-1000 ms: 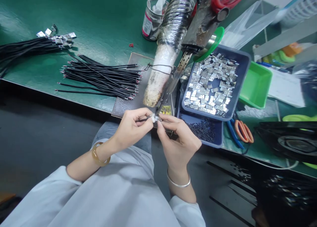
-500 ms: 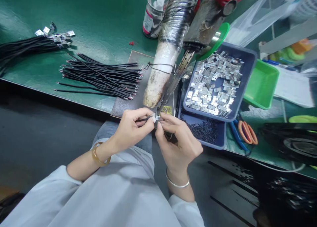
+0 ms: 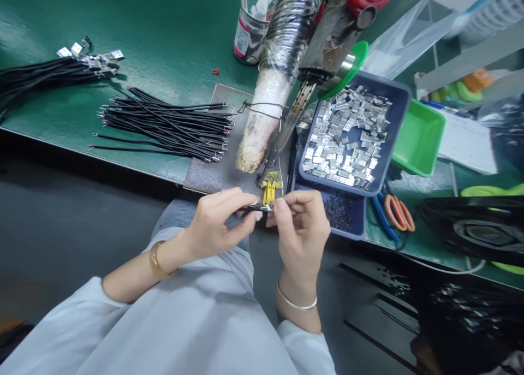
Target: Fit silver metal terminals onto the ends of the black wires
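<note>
So, my left hand (image 3: 223,216) pinches a black cord (image 3: 252,207) between thumb and finger; the cord lies side to side across the gap between my two hands, its long way running from my left fingertips toward my right hand (image 3: 301,222); the right thumb and fingers are close together at the cord's right end, but I cannot tell if they pinch it or only touch it; all of this is by the front edge of the gray board (image 3: 204,176), near its front right corner; the small yellow clip (image 3: 269,192) sits just past the cord's right end, on the side away from my body, so my right hand is the nearer one to it; the dark metal rod (image 3: 282,140) slants down from above and its tip ends just behind the yellow clip; off to the left, a pile of black cords (image 3: 167,125) lies over the left edge of the board and out onto the green tabletop (image 3: 172,25), pointing side to side too.
</note>
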Demonstrator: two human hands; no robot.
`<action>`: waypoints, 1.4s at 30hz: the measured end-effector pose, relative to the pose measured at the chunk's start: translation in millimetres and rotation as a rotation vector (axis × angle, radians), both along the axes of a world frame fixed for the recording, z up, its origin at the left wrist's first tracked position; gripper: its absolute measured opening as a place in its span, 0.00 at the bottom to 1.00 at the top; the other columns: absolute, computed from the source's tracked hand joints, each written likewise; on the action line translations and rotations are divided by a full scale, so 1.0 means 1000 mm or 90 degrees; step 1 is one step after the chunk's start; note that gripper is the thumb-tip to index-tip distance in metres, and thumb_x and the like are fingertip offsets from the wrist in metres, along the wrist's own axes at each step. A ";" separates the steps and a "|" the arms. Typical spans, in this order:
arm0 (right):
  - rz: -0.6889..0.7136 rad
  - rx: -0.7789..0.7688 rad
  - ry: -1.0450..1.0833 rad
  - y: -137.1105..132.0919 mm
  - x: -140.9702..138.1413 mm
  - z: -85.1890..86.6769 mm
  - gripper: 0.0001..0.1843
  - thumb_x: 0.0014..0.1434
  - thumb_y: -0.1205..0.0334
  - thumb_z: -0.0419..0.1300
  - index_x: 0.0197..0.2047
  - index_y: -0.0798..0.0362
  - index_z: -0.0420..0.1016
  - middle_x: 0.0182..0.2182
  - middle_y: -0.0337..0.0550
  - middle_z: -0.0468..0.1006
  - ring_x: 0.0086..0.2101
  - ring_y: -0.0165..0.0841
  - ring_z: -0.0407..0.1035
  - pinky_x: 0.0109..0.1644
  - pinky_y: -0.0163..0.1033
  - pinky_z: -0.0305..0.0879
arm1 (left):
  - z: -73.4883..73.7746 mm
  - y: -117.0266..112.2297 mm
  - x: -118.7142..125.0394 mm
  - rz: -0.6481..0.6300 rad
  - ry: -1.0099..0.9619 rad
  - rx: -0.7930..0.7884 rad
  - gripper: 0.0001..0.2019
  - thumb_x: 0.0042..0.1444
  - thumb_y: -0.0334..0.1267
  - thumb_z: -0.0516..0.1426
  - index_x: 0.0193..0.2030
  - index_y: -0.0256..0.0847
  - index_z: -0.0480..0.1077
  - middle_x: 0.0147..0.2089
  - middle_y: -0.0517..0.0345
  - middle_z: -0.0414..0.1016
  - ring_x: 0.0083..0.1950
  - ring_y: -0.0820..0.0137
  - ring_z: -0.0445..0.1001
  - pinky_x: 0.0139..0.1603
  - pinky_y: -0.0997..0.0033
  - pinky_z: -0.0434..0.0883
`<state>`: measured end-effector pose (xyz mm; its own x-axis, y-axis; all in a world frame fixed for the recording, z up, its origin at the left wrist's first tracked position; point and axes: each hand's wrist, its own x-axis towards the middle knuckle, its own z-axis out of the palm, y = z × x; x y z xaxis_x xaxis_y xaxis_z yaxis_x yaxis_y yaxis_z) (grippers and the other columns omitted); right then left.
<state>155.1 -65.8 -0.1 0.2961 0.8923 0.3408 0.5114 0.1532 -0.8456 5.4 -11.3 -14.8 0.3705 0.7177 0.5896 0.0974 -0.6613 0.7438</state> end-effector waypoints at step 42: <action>-0.097 0.173 -0.162 -0.003 -0.016 -0.024 0.05 0.61 0.70 0.66 0.38 0.50 0.77 0.40 0.41 0.87 0.38 0.34 0.84 0.39 0.34 0.82 | -0.007 -0.001 0.002 0.046 -0.017 -0.212 0.09 0.58 0.30 0.57 0.29 0.35 0.76 0.19 0.65 0.65 0.21 0.79 0.57 0.23 0.79 0.59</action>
